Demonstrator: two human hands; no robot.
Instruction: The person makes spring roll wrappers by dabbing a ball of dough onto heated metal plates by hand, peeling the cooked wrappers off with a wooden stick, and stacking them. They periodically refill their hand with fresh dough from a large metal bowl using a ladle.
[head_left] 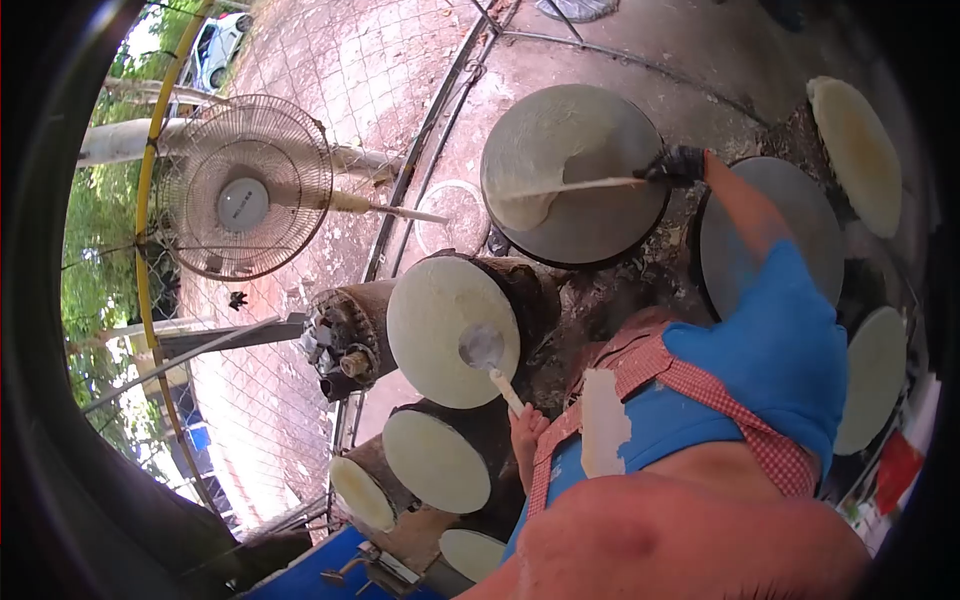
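My right hand (676,167), in a dark glove, grips a long thin stick (605,184) that lies across a large round griddle (610,215). Pale batter (560,130) covers part of this griddle in a fan shape. Bare and closed, my left hand (527,432) holds the light handle of a tool with a round, greyish head (481,346). That head rests over a pale round pancake (440,300) on a second griddle. Whether the head is flat or hollow cannot be made out.
More round griddles with pale sheets (437,461) stand around me, one (363,494) lower left. A bare grey griddle (770,235) is near my right arm. A fan (243,200) stands before a wire fence. A blue surface (310,570) with metal fittings lies at the bottom.
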